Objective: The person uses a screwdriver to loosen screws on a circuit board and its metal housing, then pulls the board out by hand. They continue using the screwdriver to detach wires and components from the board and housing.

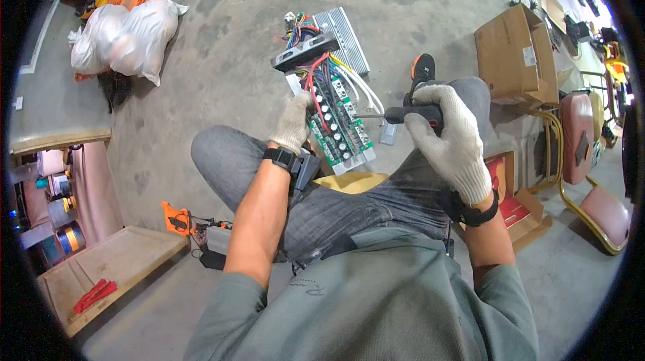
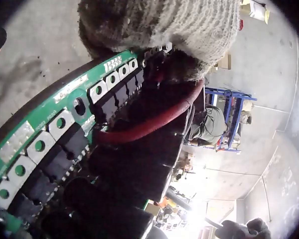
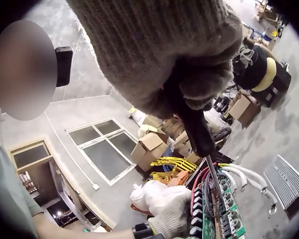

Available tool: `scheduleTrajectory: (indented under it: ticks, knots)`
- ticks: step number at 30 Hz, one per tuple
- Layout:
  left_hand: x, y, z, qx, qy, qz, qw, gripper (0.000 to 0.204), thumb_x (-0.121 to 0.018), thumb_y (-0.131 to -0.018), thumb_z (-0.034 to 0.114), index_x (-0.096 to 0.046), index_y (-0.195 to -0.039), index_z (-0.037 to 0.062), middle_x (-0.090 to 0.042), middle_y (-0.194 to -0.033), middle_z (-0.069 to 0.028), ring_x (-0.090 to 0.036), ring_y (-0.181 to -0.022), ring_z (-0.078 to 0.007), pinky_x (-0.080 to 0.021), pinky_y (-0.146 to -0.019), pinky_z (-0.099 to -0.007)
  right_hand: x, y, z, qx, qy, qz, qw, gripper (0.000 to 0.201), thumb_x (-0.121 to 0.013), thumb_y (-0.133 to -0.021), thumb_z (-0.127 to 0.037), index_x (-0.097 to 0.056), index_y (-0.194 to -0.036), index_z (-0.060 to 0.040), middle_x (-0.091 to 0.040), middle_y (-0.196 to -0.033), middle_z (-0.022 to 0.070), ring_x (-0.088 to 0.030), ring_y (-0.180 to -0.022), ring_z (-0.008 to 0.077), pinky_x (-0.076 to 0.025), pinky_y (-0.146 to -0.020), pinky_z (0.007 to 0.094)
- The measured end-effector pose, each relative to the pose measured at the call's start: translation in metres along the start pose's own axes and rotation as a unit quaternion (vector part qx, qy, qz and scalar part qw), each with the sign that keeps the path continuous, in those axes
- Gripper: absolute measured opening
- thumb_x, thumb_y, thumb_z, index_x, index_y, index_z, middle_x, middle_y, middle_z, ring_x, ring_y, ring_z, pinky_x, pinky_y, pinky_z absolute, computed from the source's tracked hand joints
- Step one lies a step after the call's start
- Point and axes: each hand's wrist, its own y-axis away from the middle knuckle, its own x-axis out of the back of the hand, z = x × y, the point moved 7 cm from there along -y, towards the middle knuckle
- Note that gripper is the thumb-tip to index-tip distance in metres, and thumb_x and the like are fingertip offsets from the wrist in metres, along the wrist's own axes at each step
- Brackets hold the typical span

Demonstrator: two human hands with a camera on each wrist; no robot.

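Observation:
A green circuit board (image 1: 345,112) with rows of capacitors, coloured wires and white cables is held up over the person's lap. The gloved left hand (image 1: 293,121) grips its left edge; in the left wrist view the glove (image 2: 164,30) wraps over the board (image 2: 74,107) beside a red wire (image 2: 154,124). In the gloved right hand (image 1: 451,139) is a screwdriver (image 1: 396,115) with a black handle. Its thin shaft points left, the tip right at the board's right-hand row of components. The right wrist view shows the screwdriver (image 3: 198,132) angled down to the board (image 3: 209,221).
Beyond the board, a finned metal plate (image 1: 342,38) lies on the concrete floor near a dark bar (image 1: 306,51). White bags (image 1: 127,38) sit far left. At right stand a cardboard box (image 1: 510,55) and a chair (image 1: 578,139). A wooden tray (image 1: 124,263) is at lower left.

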Motion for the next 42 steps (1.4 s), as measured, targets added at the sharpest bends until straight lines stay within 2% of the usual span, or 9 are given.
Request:
scheduleTrajectory:
  ticks: [12,17,19,22,26,29,33,39,42]
  knots:
    - [-0.004,0.005,0.009,-0.006,-0.035,0.014,0.999,0.024,-0.054,-0.096,0.011,-0.070,-0.110,-0.0013,-0.073,-0.094,-0.0088,-0.072,-0.077,-0.0197,-0.063,-0.071,-0.0352,-0.006,0.003,-0.012,0.016,0.029,-0.036,0.999,0.032,-0.075,-0.088,-0.008,-0.063,-0.117,-0.0019,-0.069,-0.102,0.0164,-0.073,-0.094,0.0306,-0.058,-0.081,0.0388]
    - [-0.006,0.013,0.016,-0.016,-0.064,0.039,0.997,0.026,-0.052,-0.096,0.010,-0.070,-0.109,-0.0020,-0.073,-0.092,-0.0085,-0.072,-0.076,-0.0196,-0.062,-0.072,-0.0344,-0.001,-0.003,0.023,-0.061,-0.028,0.087,0.994,0.032,-0.076,-0.091,-0.012,-0.064,-0.118,0.0001,-0.072,-0.097,0.0128,-0.069,-0.084,0.0199,-0.055,-0.075,0.0334]
    - [-0.005,0.008,0.014,-0.028,-0.062,0.032,0.997,0.026,-0.051,-0.096,0.012,-0.071,-0.108,-0.0016,-0.073,-0.092,-0.0085,-0.072,-0.077,-0.0191,-0.062,-0.072,-0.0338,-0.015,-0.001,0.063,-0.288,-0.288,0.067,0.911,0.032,-0.071,-0.100,-0.025,-0.064,-0.117,0.0007,-0.071,-0.096,0.0110,-0.066,-0.073,0.0128,-0.054,-0.065,0.0261]
    - [-0.003,0.007,0.009,-0.012,-0.057,0.036,0.998,0.026,-0.052,-0.096,0.012,-0.071,-0.107,-0.0011,-0.074,-0.092,-0.0083,-0.073,-0.078,-0.0190,-0.062,-0.072,-0.0334,-0.064,0.014,0.112,-0.380,-0.509,-0.058,0.770,0.036,-0.068,-0.102,-0.031,-0.063,-0.117,0.0014,-0.067,-0.100,0.0087,-0.066,-0.074,0.0139,-0.057,-0.065,0.0270]
    - [-0.016,0.023,0.032,-0.054,-0.124,0.013,0.991,0.028,-0.053,-0.094,0.013,-0.071,-0.108,-0.0021,-0.074,-0.093,-0.0084,-0.073,-0.078,-0.0182,-0.062,-0.074,-0.0325,-0.105,0.021,0.098,-0.371,-0.479,-0.129,0.785,0.034,-0.067,-0.098,-0.020,-0.062,-0.121,0.0044,-0.064,-0.097,0.0060,-0.063,-0.078,0.0141,-0.056,-0.071,0.0304]
    - [-0.020,0.021,0.028,-0.035,-0.057,-0.001,0.998,0.029,-0.053,-0.092,0.011,-0.070,-0.110,-0.0033,-0.073,-0.095,-0.0086,-0.073,-0.078,-0.0183,-0.062,-0.075,-0.0325,-0.123,0.018,0.111,-0.313,-0.283,-0.181,0.888,0.042,-0.068,-0.091,-0.023,-0.063,-0.123,0.0038,-0.065,-0.089,0.0044,-0.061,-0.081,0.0131,-0.049,-0.073,0.0265]
    - [-0.019,0.015,0.022,-0.047,-0.008,-0.016,0.999,0.028,-0.053,-0.091,0.009,-0.069,-0.111,-0.0036,-0.073,-0.096,-0.0091,-0.073,-0.080,-0.0183,-0.062,-0.076,-0.0328,-0.142,0.017,0.114,-0.272,-0.189,-0.175,0.927,0.049,-0.073,-0.092,-0.029,-0.063,-0.127,0.0036,-0.070,-0.103,0.0074,-0.064,-0.088,0.0133,-0.052,-0.080,0.0289]
    - [-0.019,0.016,0.019,-0.030,0.028,-0.017,0.999,0.026,-0.053,-0.092,0.006,-0.068,-0.111,-0.0047,-0.073,-0.099,-0.0099,-0.073,-0.080,-0.0191,-0.064,-0.076,-0.0351,-0.160,0.016,0.096,-0.241,-0.409,-0.223,0.852,0.055,-0.075,-0.092,-0.024,-0.059,-0.136,0.0043,-0.070,-0.110,0.0052,-0.063,-0.092,0.0114,-0.052,-0.082,0.0269]
    - [-0.024,0.023,0.026,-0.019,0.062,-0.022,0.998,0.025,-0.054,-0.094,0.007,-0.068,-0.111,-0.0054,-0.073,-0.099,-0.0100,-0.073,-0.082,-0.0191,-0.064,-0.078,-0.0356,-0.155,0.014,0.089,-0.230,-0.373,-0.235,0.867,0.056,-0.076,-0.091,-0.023,-0.059,-0.136,0.0041,-0.069,-0.113,0.0047,-0.062,-0.093,0.0102,-0.052,-0.081,0.0261]
